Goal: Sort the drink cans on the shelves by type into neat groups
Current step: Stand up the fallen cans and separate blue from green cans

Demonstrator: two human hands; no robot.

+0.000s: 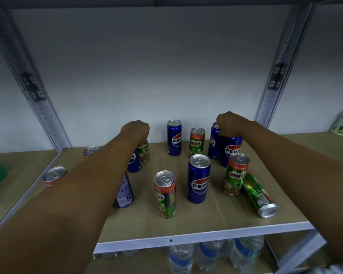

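Blue aluminium Pepsi cans (pixel 198 178) and green Milo cans (pixel 165 194) stand mixed on the brown shelf (pixel 206 216), one Milo can toppled (pixel 258 195). Left hand (pixel 135 129) curls over a rear Milo can (pixel 143 150), right hand (pixel 229 124) grips a Pepsi top (pixel 214 143). Slick, dent-prone; best held mid-body.

Drink cans (pixel 198 178): glossy printed metal with bare silvery tops. Shelf board (pixel 186 218): matt brown, paper-like surface. Shelf frame (pixel 206 235): smooth white-painted metal. Water bottles (pixel 210 256): clear plastic.
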